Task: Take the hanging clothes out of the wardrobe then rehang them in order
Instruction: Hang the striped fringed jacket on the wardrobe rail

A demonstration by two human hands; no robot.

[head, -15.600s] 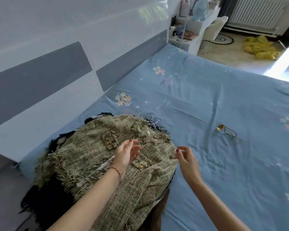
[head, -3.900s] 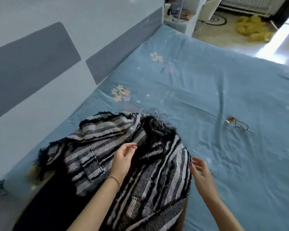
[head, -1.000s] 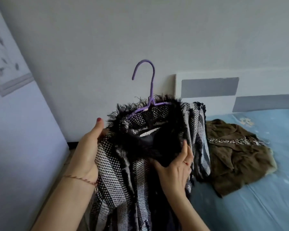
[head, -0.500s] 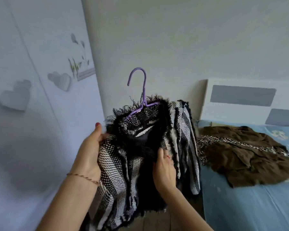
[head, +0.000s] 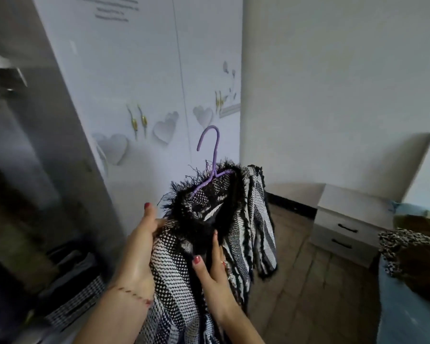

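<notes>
A black-and-white striped jacket (head: 243,219) with a fringed black collar hangs on a purple hanger (head: 212,155), held up in mid-air at the centre. My left hand (head: 140,247) grips the jacket's left shoulder, thumb pointing up. My right hand (head: 212,266) holds the front of the jacket just below the collar, fingers pressed into the fabric. The open wardrobe (head: 23,194) stands at the left, dark inside, with a metal rail (head: 3,68) near the top and folded clothes (head: 72,289) at the bottom.
A closed wardrobe door (head: 139,83) with heart stickers is straight behind the hanger. A white bedside drawer unit (head: 345,219) stands at the right. An olive and leopard-print pile of clothes (head: 415,254) lies on the blue bed (head: 402,319) at the far right.
My view has swung left from the bed toward the wardrobe, whose open compartment now shows. Both hands still hold the striped jacket on its hanger; the bed has slid to the right edge.
</notes>
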